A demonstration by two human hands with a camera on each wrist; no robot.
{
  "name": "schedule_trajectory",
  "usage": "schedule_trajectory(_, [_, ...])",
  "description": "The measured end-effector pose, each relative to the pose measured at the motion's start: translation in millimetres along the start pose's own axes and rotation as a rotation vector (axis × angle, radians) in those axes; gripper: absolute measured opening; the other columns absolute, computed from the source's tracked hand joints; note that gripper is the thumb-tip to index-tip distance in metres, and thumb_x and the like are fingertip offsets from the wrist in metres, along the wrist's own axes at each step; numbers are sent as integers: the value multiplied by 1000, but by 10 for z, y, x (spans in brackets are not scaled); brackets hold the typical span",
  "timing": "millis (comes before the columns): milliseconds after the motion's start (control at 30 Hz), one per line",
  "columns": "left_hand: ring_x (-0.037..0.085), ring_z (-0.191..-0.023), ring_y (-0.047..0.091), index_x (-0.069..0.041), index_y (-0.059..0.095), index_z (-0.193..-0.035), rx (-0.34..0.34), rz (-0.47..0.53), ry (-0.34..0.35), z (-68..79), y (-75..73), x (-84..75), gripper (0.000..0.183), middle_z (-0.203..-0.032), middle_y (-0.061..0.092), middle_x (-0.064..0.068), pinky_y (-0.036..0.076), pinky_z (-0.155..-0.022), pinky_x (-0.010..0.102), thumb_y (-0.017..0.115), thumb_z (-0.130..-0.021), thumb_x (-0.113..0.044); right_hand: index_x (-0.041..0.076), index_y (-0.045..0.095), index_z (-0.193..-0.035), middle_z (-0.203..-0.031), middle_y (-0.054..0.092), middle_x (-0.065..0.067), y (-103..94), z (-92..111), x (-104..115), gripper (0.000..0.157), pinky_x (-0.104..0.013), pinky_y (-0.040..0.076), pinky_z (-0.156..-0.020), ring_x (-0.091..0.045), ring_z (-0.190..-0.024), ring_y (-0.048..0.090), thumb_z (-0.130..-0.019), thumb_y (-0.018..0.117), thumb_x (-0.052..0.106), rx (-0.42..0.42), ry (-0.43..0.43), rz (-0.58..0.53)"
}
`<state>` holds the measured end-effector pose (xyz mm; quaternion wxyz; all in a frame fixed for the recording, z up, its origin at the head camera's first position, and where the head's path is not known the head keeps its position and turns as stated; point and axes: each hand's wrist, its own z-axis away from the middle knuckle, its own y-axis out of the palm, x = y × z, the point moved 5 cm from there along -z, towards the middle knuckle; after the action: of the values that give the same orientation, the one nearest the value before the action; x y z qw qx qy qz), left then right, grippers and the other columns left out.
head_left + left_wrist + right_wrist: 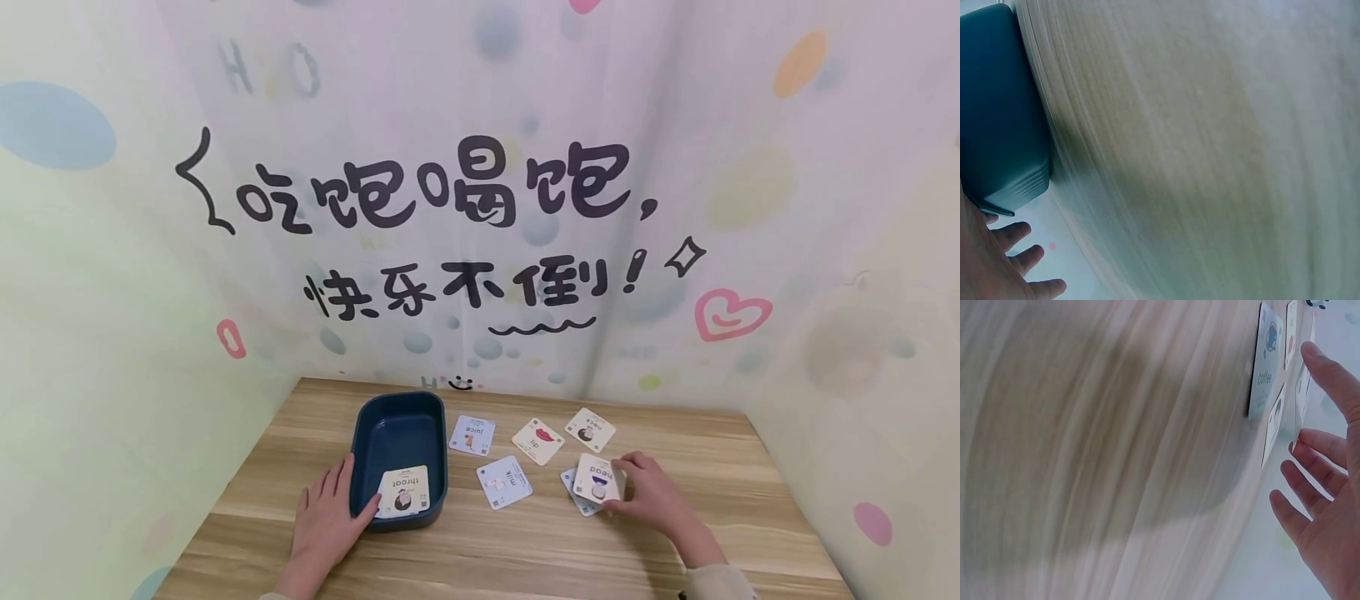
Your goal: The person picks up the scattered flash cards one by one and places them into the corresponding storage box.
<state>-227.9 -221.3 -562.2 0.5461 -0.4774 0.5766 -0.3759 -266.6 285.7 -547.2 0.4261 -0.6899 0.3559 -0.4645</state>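
My left hand [326, 512] rests against the near left side of a dark blue tray [442, 454]. Its thumb lies over the rim beside a "throat" card [405, 492] inside; the other fingers are spread along the outer wall [1004, 119]. Between thumb and index finger, my right hand [652, 492] pinches a "head" card [600, 479], seen nearly edge-on as a thin card [1302, 394] in the right wrist view. Below that card lies a blue-edged "coffee" card [1266, 369], partly covered in the head view. The right hand's remaining fingers hang relaxed.
Right of the tray lie cards: "juice" [472, 435], "milk" [504, 482], a lips card [537, 441] and "neck" [590, 429]. They rest on a wooden table [525, 558]. A printed curtain [465, 108] stands behind the table's far edge.
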Motion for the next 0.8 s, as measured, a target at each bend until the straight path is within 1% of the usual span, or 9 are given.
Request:
schedule_trajectory(200, [45, -141, 36, -5, 29, -156, -5, 1, 1, 2, 6, 0, 90, -152, 41, 25, 25, -113, 71, 59, -90, -60, 0, 66, -124, -119, 62, -13, 55, -17, 31, 81, -49, 52, -96, -29, -109, 60, -65, 88, 51, 22, 21, -1])
schedule_trajectory(433, [45, -141, 36, -6, 29, -155, -5, 5, -1, -3, 5, 0, 90, -152, 41, 25, 25, -113, 71, 59, -90, -60, -2, 65, -125, -119, 63, -14, 77, -39, 104, 79, -50, 52, -97, -29, -109, 60, -66, 89, 45, 18, -5, 5])
schedule_trajectory(533, [45, -141, 36, -6, 29, -156, -4, 8, -2, -5, 4, 2, 89, -152, 41, 25, 25, -113, 71, 59, -90, -60, -1, 65, -126, -121, 62, -13, 95, -52, 124, 79, -48, 52, -97, -29, -111, 60, -66, 89, 44, 30, 1, 3])
schedule_trajectory(800, [45, -141, 36, -6, 30, -155, -7, 6, 0, -6, 11, 9, 90, -152, 42, 25, 25, -113, 71, 59, -90, -60, 0, 65, -126, -121, 62, -12, 133, -79, 211, 82, -48, 51, -97, -27, -111, 59, -65, 89, 48, 38, -3, -12])
